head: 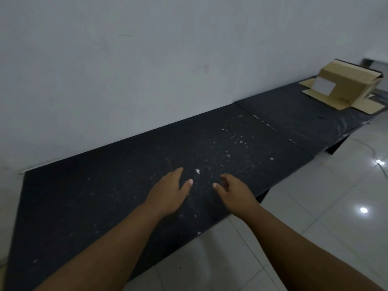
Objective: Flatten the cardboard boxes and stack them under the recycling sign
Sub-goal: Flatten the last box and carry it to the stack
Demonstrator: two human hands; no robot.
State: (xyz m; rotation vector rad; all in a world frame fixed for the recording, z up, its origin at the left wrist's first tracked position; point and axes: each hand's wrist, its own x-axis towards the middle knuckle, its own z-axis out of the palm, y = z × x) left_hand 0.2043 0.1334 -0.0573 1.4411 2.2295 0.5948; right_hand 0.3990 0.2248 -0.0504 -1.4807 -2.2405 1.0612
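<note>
A brown cardboard box (346,85) with a white label stands at the far right end of a long black table (105,196), its flaps spread flat around it. My left hand (170,192) hovers over the middle of the table, fingers apart, holding nothing. My right hand (233,190) is beside it, fingers loosely curled and empty. Both hands are far from the box. No recycling sign is in view.
A plain white wall (147,59) runs along the table's far side. White scraps (197,171) dot the tabletop. A second black table section (294,122) adjoins on the right. Glossy white floor tiles (315,206) lie to the right, with a thin cable (375,156) on them.
</note>
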